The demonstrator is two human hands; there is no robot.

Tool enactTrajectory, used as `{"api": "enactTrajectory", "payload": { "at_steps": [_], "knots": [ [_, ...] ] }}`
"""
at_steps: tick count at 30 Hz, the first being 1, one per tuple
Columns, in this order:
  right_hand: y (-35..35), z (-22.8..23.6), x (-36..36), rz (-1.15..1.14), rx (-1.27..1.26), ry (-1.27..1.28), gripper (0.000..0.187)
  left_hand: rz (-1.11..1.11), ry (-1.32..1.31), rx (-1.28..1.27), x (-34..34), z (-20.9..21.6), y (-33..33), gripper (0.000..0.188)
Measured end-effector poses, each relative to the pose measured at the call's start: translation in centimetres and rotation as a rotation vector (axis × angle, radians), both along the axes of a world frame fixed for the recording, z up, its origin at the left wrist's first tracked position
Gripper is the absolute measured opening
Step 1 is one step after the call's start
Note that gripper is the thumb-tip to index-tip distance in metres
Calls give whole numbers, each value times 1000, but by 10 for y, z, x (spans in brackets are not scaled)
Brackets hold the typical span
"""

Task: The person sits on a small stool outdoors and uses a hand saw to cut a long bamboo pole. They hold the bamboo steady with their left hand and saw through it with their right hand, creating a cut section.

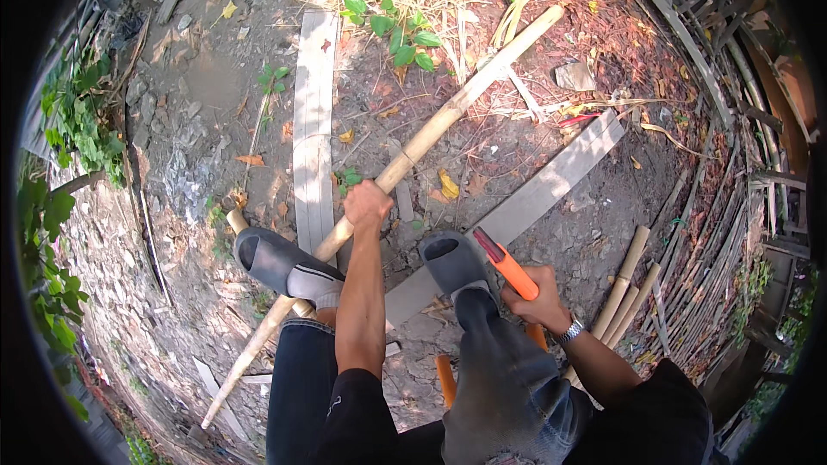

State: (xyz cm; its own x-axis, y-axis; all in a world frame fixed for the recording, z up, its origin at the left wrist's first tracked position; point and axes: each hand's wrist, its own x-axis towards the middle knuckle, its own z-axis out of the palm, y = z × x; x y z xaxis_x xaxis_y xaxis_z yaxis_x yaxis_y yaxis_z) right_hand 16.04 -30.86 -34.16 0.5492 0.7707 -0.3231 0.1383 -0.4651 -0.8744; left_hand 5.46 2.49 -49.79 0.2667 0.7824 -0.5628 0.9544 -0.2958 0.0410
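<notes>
My left hand (367, 204) grips a long bamboo pole (448, 114) that runs diagonally from the lower left to the upper right across the dirt. My left foot in a grey slipper (280, 263) presses on the pole just below that hand. My right hand (538, 295), with a wristwatch, is closed on the orange handle of a tool (508, 266) held above my right knee. The tool's working end is hidden behind my leg. My right grey slipper (450, 260) rests on a flat plank.
Two pale flat planks (314, 120) (534, 198) lie on the dirt. Short bamboo pieces (627, 288) lie at my right, beside a woven stick fence (715, 207). Green plants (401, 30), dry straw and leaves lie ahead; a stone edge with vines (77, 129) is at left.
</notes>
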Motion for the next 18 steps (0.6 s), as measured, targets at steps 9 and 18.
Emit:
{"api": "enactTrajectory", "payload": {
  "at_steps": [9, 18],
  "knots": [
    [-10, -11, 15, 63, -4, -12, 15, -30, -1, -22, 6, 6, 1, 35],
    [-22, -28, 16, 228, 63, -78, 15, -113, -45, 153, 4, -11, 5, 29]
  ]
}}
